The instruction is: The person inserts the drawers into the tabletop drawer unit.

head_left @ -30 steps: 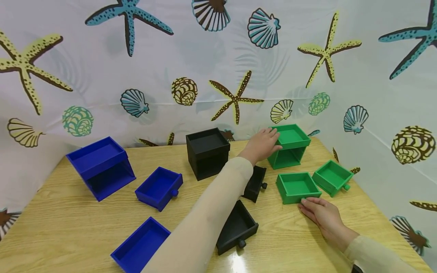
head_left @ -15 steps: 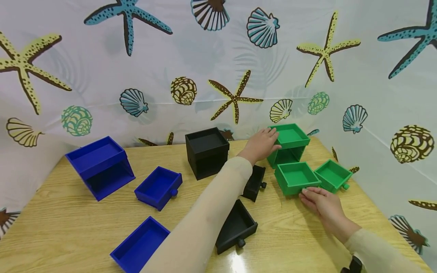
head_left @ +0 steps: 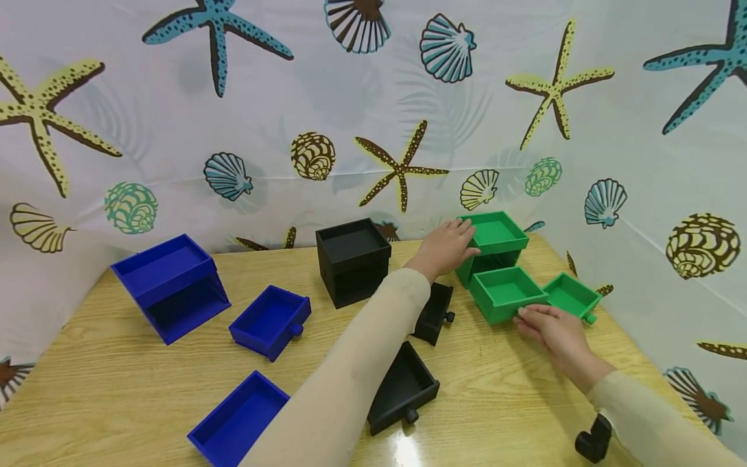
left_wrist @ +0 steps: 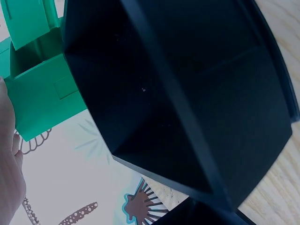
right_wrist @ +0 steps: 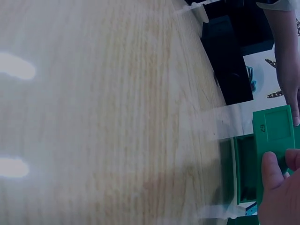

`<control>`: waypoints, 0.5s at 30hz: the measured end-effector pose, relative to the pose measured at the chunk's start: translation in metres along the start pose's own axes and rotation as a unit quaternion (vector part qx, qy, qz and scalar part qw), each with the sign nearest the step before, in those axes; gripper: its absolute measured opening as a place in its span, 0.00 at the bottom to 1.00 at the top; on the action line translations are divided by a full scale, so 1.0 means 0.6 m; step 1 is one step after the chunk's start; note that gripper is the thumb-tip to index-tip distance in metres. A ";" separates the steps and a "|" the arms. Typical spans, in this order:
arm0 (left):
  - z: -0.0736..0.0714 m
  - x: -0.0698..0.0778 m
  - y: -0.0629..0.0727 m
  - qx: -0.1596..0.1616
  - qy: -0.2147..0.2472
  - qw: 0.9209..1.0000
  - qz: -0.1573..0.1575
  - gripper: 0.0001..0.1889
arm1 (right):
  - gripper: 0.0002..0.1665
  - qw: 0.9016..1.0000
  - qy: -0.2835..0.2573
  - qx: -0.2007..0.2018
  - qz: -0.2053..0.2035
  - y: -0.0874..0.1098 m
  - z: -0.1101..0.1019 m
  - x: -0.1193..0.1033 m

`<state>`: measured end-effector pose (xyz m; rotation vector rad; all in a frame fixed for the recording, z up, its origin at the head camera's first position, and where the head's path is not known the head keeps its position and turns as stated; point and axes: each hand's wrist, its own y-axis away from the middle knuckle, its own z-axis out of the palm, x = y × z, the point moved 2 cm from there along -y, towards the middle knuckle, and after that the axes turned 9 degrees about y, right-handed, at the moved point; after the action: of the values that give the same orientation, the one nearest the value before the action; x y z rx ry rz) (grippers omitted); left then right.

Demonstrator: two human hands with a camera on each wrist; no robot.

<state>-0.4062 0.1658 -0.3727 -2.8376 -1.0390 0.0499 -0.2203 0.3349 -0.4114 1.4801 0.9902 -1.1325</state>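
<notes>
In the head view my left hand [head_left: 446, 248] rests on the left top edge of a green cabinet [head_left: 496, 228], its fingers lying fairly straight over the rim. The cabinet's front opening faces me. My right hand [head_left: 557, 334] pinches a green drawer [head_left: 506, 285] at its front, and the drawer is raised off the table, just before that opening. The fingers hide the drawer's knob. From the right wrist, thumb and fingers of the right hand [right_wrist: 281, 194] show against the drawer's green panel [right_wrist: 274, 125]. A second green drawer [head_left: 567, 293] lies right of the cabinet.
A black cabinet [head_left: 355, 250] stands left of the green one, with two black drawers [head_left: 434, 313] near my left sleeve. Further left are a blue cabinet [head_left: 166, 263] and two blue drawers [head_left: 270, 319]. A shell-patterned cloth [head_left: 262, 117] hangs behind the wooden table [head_left: 117, 389].
My right hand has lifted the green drawer from the table and moved it up and forward toward the cabinet's opening. The left hand has stayed on the cabinet.
</notes>
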 end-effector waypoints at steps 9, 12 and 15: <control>0.000 0.002 0.001 0.001 -0.003 1.000 0.000 0.34 | 0.22 1.000 0.010 0.009 0.012 -0.013 0.000 -0.011; 0.001 0.001 0.001 0.003 -0.004 1.000 0.000 0.34 | 0.23 1.000 0.018 0.015 0.011 -0.018 0.002 -0.011; 0.002 0.000 0.000 0.003 -0.003 1.000 0.000 0.34 | 0.22 0.999 0.029 0.025 0.013 -0.023 0.004 -0.010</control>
<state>-0.4061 0.1660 -0.3737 -2.8335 -1.0379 0.0614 -0.2355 0.3350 -0.4088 1.5692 0.9849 -1.1085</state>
